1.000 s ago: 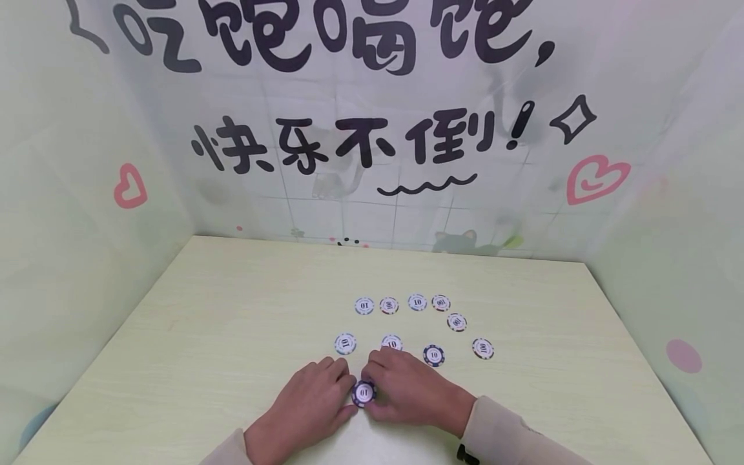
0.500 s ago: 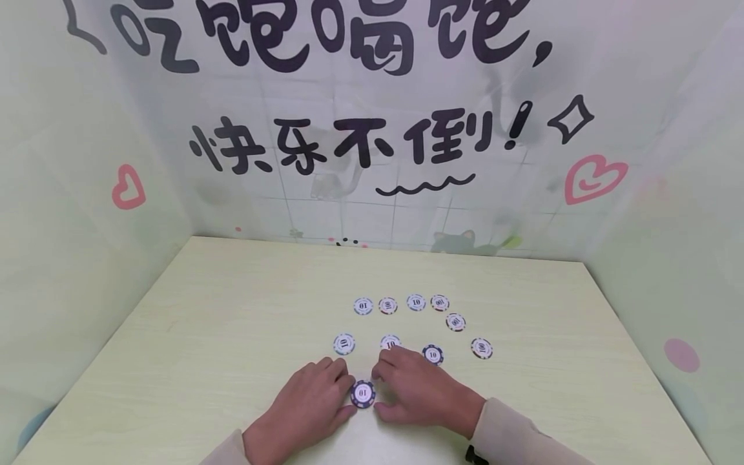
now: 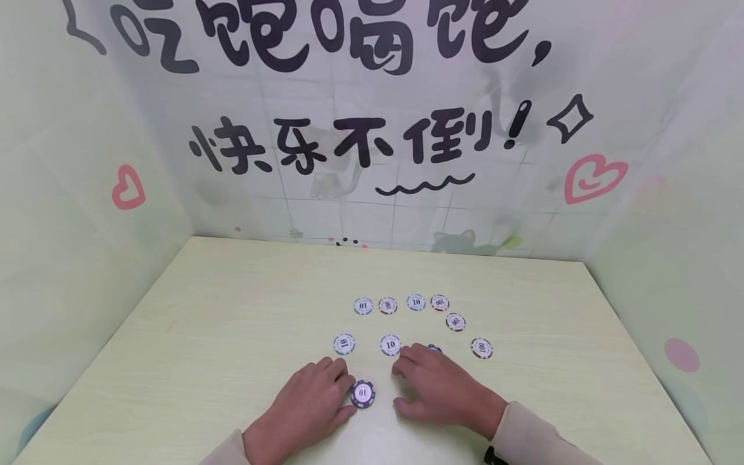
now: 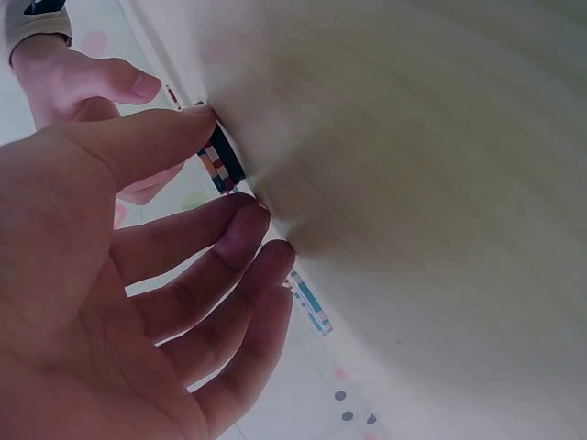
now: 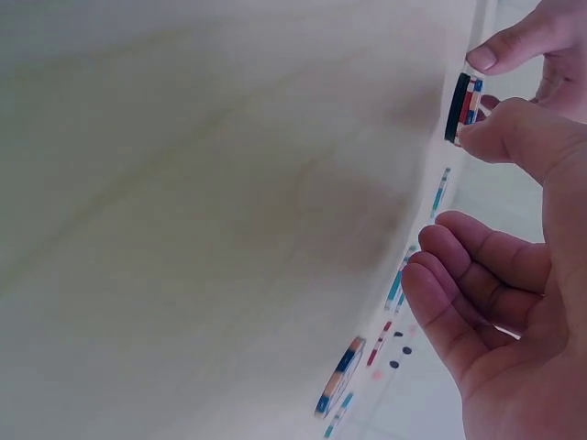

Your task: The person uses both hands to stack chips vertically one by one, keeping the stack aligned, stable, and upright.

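A short stack of poker chips (image 3: pixel 363 393) stands near the front of the table, a dark blue chip marked 10 on top. My left hand (image 3: pixel 310 403) holds the stack from its left side, thumb and fingertips at its edge. In the left wrist view, layered bands show on the side of the stack (image 4: pixel 218 163). My right hand (image 3: pixel 444 391) is apart from the stack on its right, with thumb and fingers spread and nothing between them. It partly covers another dark blue chip (image 3: pixel 434 348). Just beyond its fingertips lies a light chip marked 10 (image 3: pixel 391 345).
Several more chips lie flat farther back, among them a 10 chip (image 3: pixel 344 343) beyond my left hand and a 100 chip (image 3: pixel 482 348) to the right. The pale wooden table (image 3: pixel 244 290) is enclosed by printed cloth walls (image 3: pixel 657 271) at the back and sides.
My right hand has let go of the stack and moved right, uncovering the light 10 chip and partly covering the dark blue one. My left hand has stayed at the stack.
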Motion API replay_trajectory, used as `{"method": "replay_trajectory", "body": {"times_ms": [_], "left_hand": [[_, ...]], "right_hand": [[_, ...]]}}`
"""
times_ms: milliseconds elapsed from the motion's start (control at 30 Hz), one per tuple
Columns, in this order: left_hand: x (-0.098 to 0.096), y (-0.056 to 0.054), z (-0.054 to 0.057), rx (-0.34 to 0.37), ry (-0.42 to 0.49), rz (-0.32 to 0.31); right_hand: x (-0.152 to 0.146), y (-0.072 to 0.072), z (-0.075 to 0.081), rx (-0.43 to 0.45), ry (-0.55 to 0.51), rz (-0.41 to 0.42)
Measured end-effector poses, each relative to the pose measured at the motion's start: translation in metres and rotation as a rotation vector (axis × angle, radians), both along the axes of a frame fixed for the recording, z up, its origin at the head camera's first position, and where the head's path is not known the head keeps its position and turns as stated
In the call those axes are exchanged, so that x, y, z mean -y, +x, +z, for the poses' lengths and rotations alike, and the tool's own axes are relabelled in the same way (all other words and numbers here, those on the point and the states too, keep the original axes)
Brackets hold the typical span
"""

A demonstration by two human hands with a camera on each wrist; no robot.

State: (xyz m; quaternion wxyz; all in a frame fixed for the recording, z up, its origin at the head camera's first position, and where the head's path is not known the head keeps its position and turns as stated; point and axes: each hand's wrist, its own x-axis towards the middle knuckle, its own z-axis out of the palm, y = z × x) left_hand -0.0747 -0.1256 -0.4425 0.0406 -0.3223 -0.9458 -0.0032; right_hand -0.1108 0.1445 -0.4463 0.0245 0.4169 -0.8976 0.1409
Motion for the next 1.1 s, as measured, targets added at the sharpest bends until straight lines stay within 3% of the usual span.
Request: {"method": "replay_trajectory", "body": {"times_ms": [267, 533, 833, 1100], "left_hand": [[0.0, 0.0, 0.0, 0.0, 0.008, -0.004], [0.001, 0.0, 0.001, -0.028, 0.024, -0.015], [0.0, -0.001, 0.003, -0.018, 0.024, -0.01], [0.0, 0.0, 0.002, -0.021, 0.026, -0.015]], "right_hand": [[-0.022, -0.004, 0.004, -0.021, -0.043, -0.022], [-0.037, -0.008, 0.008, -0.001, -0.017, -0.086], [-0.051, -0.012, 0.006, -0.062, 0.0, -0.116], [-0.056, -0.019, 0.003, -0.048, -0.005, -0.155]]}}
